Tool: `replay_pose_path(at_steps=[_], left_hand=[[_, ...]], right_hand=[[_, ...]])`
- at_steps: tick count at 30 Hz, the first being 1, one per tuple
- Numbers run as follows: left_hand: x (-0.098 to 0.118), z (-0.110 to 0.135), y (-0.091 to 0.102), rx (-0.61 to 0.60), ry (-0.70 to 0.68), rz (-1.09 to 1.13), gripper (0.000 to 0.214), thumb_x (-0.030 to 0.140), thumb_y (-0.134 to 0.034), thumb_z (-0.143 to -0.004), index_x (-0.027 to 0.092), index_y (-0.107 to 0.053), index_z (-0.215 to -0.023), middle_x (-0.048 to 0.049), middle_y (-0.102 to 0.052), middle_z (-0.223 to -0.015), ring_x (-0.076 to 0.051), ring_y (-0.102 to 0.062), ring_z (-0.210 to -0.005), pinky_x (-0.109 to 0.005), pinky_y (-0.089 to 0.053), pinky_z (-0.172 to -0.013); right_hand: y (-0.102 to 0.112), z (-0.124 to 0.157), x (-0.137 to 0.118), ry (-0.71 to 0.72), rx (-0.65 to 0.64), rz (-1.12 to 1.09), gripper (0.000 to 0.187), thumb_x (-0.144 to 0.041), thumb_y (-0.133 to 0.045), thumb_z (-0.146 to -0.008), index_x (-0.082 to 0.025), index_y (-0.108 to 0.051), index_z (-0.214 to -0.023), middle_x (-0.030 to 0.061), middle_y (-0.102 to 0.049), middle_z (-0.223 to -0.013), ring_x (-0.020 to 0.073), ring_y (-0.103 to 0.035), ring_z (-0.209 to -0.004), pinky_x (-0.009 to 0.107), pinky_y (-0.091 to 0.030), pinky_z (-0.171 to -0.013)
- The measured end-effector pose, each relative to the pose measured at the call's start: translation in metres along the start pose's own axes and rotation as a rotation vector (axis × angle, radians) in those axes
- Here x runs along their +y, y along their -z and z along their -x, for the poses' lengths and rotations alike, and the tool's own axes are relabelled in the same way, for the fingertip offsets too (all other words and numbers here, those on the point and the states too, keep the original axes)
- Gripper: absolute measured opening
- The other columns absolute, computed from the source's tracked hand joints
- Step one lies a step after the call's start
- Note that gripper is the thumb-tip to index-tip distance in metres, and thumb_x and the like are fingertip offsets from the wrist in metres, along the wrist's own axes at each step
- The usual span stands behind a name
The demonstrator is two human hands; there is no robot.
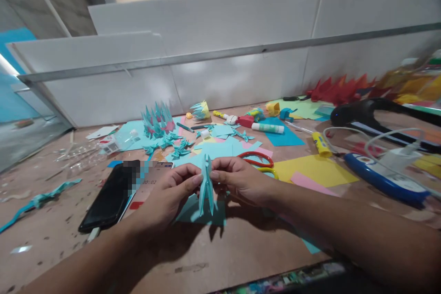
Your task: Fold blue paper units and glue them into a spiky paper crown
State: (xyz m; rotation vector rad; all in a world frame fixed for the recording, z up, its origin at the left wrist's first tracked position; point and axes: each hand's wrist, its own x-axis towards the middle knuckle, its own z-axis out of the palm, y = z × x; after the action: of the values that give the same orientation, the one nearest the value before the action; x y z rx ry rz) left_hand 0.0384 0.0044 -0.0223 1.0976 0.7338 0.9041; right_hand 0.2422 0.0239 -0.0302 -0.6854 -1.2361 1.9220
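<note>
Both my hands meet at the middle of the table, pinching a narrow folded piece of light blue paper (206,188) that stands upright between them. My left hand (168,197) grips its left side with thumb and fingers closed. My right hand (237,179) pinches its right side. Under the hands lies a flat light blue sheet (193,213). Red-handled scissors (258,161) lie just behind my right hand.
A black phone (110,197) lies left of my hands. Spiky folded blue paper pieces (158,121), glue sticks (267,127), coloured sheets (313,170), a yellow tube (321,143), a blue device with white cable (382,179) and red paper shapes (339,89) crowd the back and right. White partition boards (220,73) close the far side.
</note>
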Motion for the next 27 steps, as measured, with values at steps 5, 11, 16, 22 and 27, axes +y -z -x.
replay_pose_path(at_steps=[5, 11, 16, 22, 27], left_hand=[[0.003, 0.001, -0.004, 0.223, -0.129, -0.287, 0.016, 0.033, -0.078, -0.083, 0.018, -0.074, -0.088, -0.0005, -0.074, -0.083, -0.013, -0.066, -0.076, -0.023, -0.051, -0.07], [0.001, 0.005, -0.009, 0.132, -0.185, -0.536, 0.026, 0.036, -0.071, -0.087, 0.02, -0.074, -0.107, -0.0061, -0.078, -0.104, -0.022, -0.071, -0.094, -0.031, -0.054, -0.081], [0.001, 0.005, -0.009, 0.179, -0.357, -0.827, 0.014, 0.023, -0.062, -0.089, 0.017, -0.071, -0.098, -0.0056, -0.075, -0.094, -0.018, -0.068, -0.085, -0.03, -0.052, -0.079], [-0.003, 0.002, -0.002, 0.226, -0.435, -1.033, 0.018, 0.033, -0.063, -0.091, 0.02, -0.073, -0.099, -0.006, -0.076, -0.095, -0.02, -0.068, -0.087, -0.029, -0.05, -0.077], [0.0, 0.003, 0.0, 0.177, -0.329, -1.05, 0.022, 0.036, -0.059, -0.095, 0.021, -0.075, -0.102, -0.0045, -0.079, -0.093, -0.021, -0.071, -0.084, -0.028, -0.049, -0.075]], right_hand=[[-0.006, 0.002, -0.002, 0.076, 0.124, 0.231, 0.035, -0.045, -0.084, -0.076, -0.016, -0.067, -0.086, -0.0021, -0.063, -0.066, 0.0093, -0.056, -0.056, 0.021, -0.043, -0.052], [-0.009, 0.001, -0.001, 0.242, 0.234, 0.308, 0.036, -0.037, -0.085, -0.075, -0.021, -0.063, -0.098, -0.0049, -0.063, -0.074, 0.0112, -0.062, -0.061, 0.024, -0.052, -0.055], [-0.009, 0.004, 0.002, 0.308, 0.22, 0.455, 0.026, -0.033, -0.082, -0.078, -0.019, -0.071, -0.097, 0.0004, -0.069, -0.084, 0.013, -0.064, -0.07, 0.024, -0.053, -0.06], [-0.011, 0.006, -0.003, 0.361, 0.334, 0.571, 0.021, -0.035, -0.084, -0.076, -0.018, -0.077, -0.085, 0.0031, -0.074, -0.08, 0.0169, -0.068, -0.073, 0.029, -0.055, -0.067], [-0.004, 0.002, -0.004, 0.353, 0.352, 0.504, 0.025, -0.038, -0.086, -0.072, -0.018, -0.077, -0.084, 0.0031, -0.074, -0.079, 0.0174, -0.068, -0.075, 0.03, -0.056, -0.07]])
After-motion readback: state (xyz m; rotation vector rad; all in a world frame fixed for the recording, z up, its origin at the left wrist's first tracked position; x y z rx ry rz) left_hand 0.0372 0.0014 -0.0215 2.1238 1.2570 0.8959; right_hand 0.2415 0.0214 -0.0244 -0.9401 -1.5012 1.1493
